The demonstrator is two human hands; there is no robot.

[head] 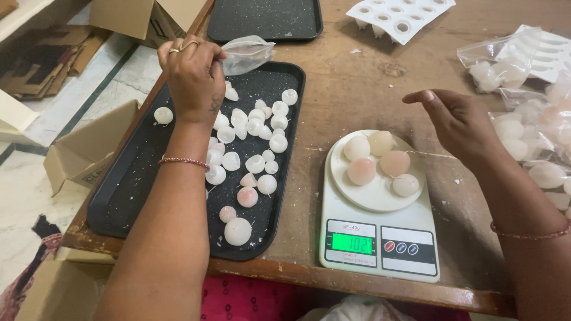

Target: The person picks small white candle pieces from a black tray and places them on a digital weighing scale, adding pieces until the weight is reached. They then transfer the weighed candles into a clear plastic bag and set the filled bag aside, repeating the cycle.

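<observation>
The left hand (191,74) is closed, pinching a small clear plastic bag (247,53) that sticks out to its right, above a black tray (125,190); on the tray just below and to the right of that hand lie many small white and pinkish round candles (256,128). The right hand (461,122) hangs open and empty, fingers loosely curled, and just below and left of it a white kitchen scale (380,238) carries five more round candles on its plate (375,193).

Soft, even daylight, brightest on the pale floor left of the black tray (119,196). Shadows are faint. The tray's surface shows mild sheen. Focus is sharp throughout, edges slightly bowed.
</observation>
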